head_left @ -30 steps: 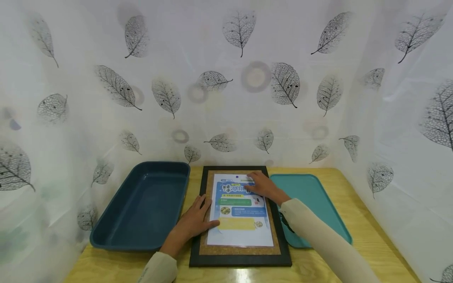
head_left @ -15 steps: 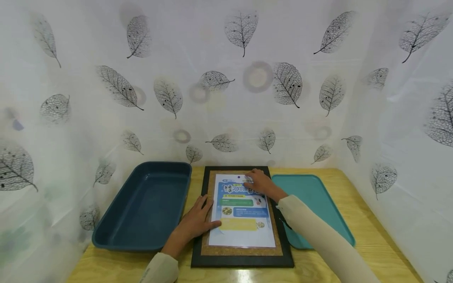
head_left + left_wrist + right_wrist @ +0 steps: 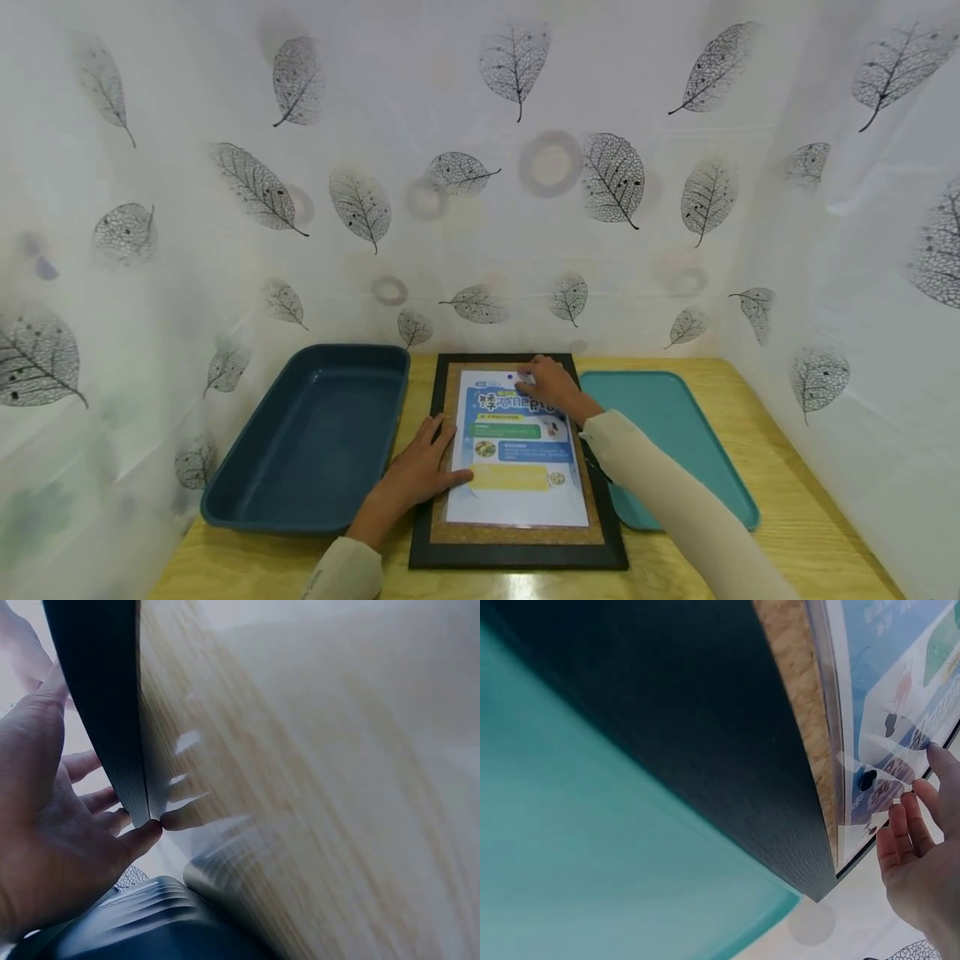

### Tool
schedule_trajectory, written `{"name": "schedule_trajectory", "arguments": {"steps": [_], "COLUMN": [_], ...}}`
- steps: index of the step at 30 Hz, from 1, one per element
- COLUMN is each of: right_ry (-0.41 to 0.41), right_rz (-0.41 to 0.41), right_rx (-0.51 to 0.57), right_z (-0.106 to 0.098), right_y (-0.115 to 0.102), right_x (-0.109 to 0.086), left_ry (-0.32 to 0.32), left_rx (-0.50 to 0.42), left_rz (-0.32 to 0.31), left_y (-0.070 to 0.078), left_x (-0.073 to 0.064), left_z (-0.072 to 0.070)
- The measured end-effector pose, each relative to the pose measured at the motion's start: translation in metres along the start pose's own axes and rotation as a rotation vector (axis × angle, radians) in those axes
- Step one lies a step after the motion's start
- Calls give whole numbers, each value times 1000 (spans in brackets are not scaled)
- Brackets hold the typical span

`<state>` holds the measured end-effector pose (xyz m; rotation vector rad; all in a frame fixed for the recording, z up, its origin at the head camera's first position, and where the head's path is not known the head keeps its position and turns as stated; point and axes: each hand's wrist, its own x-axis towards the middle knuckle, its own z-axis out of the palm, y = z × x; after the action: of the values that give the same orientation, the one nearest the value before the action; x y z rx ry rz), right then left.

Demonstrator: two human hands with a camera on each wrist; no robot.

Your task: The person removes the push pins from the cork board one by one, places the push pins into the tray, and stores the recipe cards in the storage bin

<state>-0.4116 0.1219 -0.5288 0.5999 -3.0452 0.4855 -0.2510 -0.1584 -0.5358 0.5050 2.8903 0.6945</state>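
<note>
A printed poster in a clear sleeve (image 3: 510, 504) lies on a black-framed cork board (image 3: 517, 554). A small blue-purple dot (image 3: 510, 377) shows near its top edge. My left hand (image 3: 420, 467) rests at the board's left side, fingers spread over the frame, thumb reaching the poster's left edge. In the left wrist view, my left hand (image 3: 67, 787) has its little finger low beside the frame's dark side. My right hand (image 3: 553, 385) lies at the poster's upper right, fingertips near the dot. Seen from the right wrist, its loosely bent fingers (image 3: 904, 825) touch the clear sleeve.
A deep dark blue bin (image 3: 300, 450) stands left of the board. To the right lies a flat teal tray (image 3: 675, 442), close against the frame and partly under my right sleeve (image 3: 667, 492). A leaf-print curtain (image 3: 465, 233) encloses the wooden table (image 3: 780, 500).
The whole head view has shifted slightly, with everything a little further right. Both hands keep nearly the same places on the board and poster.
</note>
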Motion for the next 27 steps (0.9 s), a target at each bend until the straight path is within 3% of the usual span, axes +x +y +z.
{"name": "schedule_trajectory", "arguments": {"steps": [16, 27], "right_ry": [61, 60], "right_rz": [-62, -15], "right_rx": [79, 199], "right_z": [10, 12], "right_y": [1, -2], "right_x": [9, 15], "left_ry": [-2, 12], "left_rx": [2, -2], "left_rz": [-5, -16], "left_y": [1, 1], "left_x": [-2, 0], "left_z": [-1, 1]}}
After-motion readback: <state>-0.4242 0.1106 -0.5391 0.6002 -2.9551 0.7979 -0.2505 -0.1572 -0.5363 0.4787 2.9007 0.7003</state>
